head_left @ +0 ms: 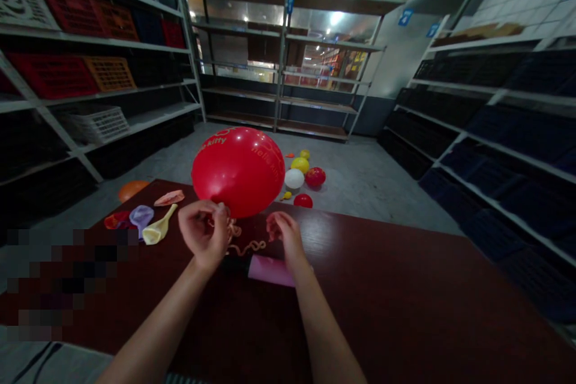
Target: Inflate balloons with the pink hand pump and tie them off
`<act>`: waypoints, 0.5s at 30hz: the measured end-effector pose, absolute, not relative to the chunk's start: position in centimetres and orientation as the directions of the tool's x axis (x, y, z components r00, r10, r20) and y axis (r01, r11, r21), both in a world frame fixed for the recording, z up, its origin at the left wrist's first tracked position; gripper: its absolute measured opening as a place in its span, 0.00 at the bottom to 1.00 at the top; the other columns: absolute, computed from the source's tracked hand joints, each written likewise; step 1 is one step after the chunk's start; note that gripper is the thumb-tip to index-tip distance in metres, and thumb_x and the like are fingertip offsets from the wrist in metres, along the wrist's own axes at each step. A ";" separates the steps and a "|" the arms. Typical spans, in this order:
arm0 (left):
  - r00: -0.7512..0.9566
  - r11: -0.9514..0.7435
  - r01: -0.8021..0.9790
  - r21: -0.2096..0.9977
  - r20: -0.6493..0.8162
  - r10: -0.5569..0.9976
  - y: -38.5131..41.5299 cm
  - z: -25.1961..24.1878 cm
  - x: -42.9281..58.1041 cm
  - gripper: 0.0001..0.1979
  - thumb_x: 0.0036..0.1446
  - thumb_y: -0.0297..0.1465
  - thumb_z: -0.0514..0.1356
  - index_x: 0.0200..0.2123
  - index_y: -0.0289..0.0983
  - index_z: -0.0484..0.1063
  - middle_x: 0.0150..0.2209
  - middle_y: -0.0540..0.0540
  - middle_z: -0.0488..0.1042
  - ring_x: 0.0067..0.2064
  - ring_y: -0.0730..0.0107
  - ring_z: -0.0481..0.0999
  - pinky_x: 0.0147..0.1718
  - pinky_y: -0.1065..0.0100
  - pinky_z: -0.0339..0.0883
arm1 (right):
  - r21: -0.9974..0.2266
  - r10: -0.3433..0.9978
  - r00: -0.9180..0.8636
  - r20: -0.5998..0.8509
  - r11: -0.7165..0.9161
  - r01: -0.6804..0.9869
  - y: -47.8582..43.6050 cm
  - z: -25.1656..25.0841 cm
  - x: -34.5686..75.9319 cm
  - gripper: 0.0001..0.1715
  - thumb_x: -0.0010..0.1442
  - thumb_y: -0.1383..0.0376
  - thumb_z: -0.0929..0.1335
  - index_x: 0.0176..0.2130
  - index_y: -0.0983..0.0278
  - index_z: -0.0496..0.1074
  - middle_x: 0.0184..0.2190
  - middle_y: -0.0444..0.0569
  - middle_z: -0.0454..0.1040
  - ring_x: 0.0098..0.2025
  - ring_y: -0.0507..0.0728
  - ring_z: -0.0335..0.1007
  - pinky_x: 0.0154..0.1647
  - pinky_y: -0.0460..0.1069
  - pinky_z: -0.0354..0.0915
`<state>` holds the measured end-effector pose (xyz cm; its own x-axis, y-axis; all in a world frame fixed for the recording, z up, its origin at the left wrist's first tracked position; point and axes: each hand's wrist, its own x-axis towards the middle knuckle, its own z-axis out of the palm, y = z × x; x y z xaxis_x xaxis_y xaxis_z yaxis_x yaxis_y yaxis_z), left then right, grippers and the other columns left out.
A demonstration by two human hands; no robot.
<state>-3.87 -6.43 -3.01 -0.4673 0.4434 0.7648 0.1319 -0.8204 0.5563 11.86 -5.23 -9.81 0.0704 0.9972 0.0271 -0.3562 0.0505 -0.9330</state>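
A red inflated balloon [238, 171] with printed lettering is held above the dark table. My left hand [204, 231] is closed, thumb and finger pinching the balloon at its underside by the neck. A curly tan string [247, 247] hangs under that hand and trails towards the right. My right hand [284, 234] is just right of the string's end, its fingers loosely bent and apart, with nothing visible in them. Below the right hand lies a pink cylinder [271, 270], with a dark part at its left end; the right wrist partly covers it.
On the table [382, 288], uninflated balloons lie at the left: cream [158, 228], purple [141, 217], red [119, 220] and peach [170, 198]. Several inflated balloons rest on the floor beyond, among them a white balloon [294, 178]. Shelves with crates [108, 74] line the room.
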 end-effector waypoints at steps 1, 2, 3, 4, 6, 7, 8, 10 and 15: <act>-0.462 -0.839 0.170 0.517 0.794 0.396 -6.4 -2.8 -3.8 0.13 0.54 0.25 0.68 0.35 0.41 0.65 0.29 0.51 0.68 0.26 0.72 0.69 0.28 0.70 0.66 | -0.932 0.997 0.070 0.027 0.051 -0.360 -5.2 -9.9 11.8 0.20 0.51 0.48 0.72 0.28 0.63 0.74 0.19 0.41 0.70 0.18 0.48 0.61 0.18 0.44 0.58; -0.438 -0.850 0.205 0.485 0.822 0.364 -6.2 -2.6 -3.7 0.13 0.53 0.24 0.68 0.34 0.41 0.65 0.27 0.52 0.67 0.24 0.72 0.67 0.26 0.70 0.64 | -0.930 0.997 0.069 0.026 0.050 -0.365 -5.1 -9.9 11.6 0.20 0.50 0.48 0.72 0.27 0.63 0.74 0.18 0.41 0.70 0.18 0.48 0.61 0.18 0.44 0.57; -0.407 -0.850 0.242 0.468 0.844 0.348 -5.8 -2.4 -3.5 0.12 0.53 0.23 0.67 0.33 0.41 0.65 0.25 0.53 0.66 0.23 0.73 0.65 0.24 0.71 0.62 | -0.927 0.997 0.069 0.025 0.049 -0.371 -5.1 -10.0 11.4 0.20 0.50 0.48 0.72 0.26 0.63 0.74 0.18 0.41 0.70 0.18 0.48 0.61 0.18 0.44 0.57; -0.379 -0.836 0.286 0.468 0.857 0.349 -5.3 -2.2 -3.3 0.11 0.55 0.23 0.66 0.32 0.41 0.65 0.23 0.54 0.64 0.21 0.73 0.63 0.23 0.71 0.59 | -0.925 0.997 0.069 0.024 0.048 -0.377 -5.1 -10.1 11.2 0.20 0.49 0.48 0.72 0.25 0.62 0.73 0.17 0.41 0.69 0.18 0.48 0.60 0.17 0.44 0.56; -0.331 -0.761 0.403 0.509 0.856 0.397 -3.3 -1.6 -2.3 0.09 0.59 0.24 0.64 0.32 0.40 0.66 0.23 0.54 0.64 0.21 0.73 0.62 0.24 0.71 0.58 | -0.920 0.997 0.073 0.019 0.046 -0.390 -5.0 -10.2 11.0 0.20 0.49 0.48 0.72 0.24 0.62 0.74 0.17 0.42 0.69 0.18 0.49 0.61 0.17 0.44 0.55; -0.315 -0.703 0.466 0.537 0.844 0.435 -2.0 -1.1 -1.6 0.06 0.61 0.27 0.64 0.34 0.40 0.69 0.25 0.52 0.68 0.23 0.71 0.66 0.27 0.70 0.61 | -0.917 0.997 0.076 0.013 0.042 -0.397 -5.0 -10.2 10.9 0.20 0.49 0.48 0.72 0.24 0.62 0.74 0.17 0.42 0.69 0.18 0.49 0.60 0.17 0.44 0.55; -0.254 -0.651 0.528 0.545 0.833 0.492 -0.4 -0.6 -0.8 0.03 0.62 0.29 0.64 0.37 0.40 0.71 0.28 0.49 0.72 0.27 0.68 0.70 0.32 0.68 0.65 | -0.915 0.997 0.079 0.007 0.038 -0.403 -5.0 -10.3 11.0 0.19 0.49 0.49 0.72 0.25 0.62 0.74 0.18 0.42 0.70 0.18 0.49 0.61 0.17 0.45 0.56; 0.071 -0.617 0.600 0.509 0.735 0.675 3.0 0.9 0.9 0.16 0.59 0.34 0.68 0.49 0.40 0.73 0.44 0.41 0.77 0.44 0.56 0.78 0.43 0.62 0.70 | -0.909 0.996 0.094 -0.008 0.032 -0.416 -5.0 -10.4 11.2 0.19 0.49 0.49 0.72 0.27 0.62 0.75 0.19 0.42 0.70 0.19 0.49 0.62 0.17 0.45 0.58; 0.525 -0.697 0.553 0.457 0.459 0.717 8.1 3.6 3.5 0.24 0.64 0.39 0.63 0.61 0.38 0.71 0.65 0.34 0.67 0.65 0.46 0.67 0.62 0.51 0.61 | -0.895 0.992 0.125 -0.036 0.024 -0.446 -4.6 -10.7 11.8 0.24 0.46 0.44 0.72 0.26 0.62 0.72 0.18 0.41 0.68 0.18 0.48 0.59 0.17 0.44 0.59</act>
<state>3.48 8.09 3.62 0.5249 0.7170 0.4586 0.5529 -0.6969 0.4567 11.78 -4.56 -10.75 0.1250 0.9915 -0.0358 -0.4458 0.0239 -0.8948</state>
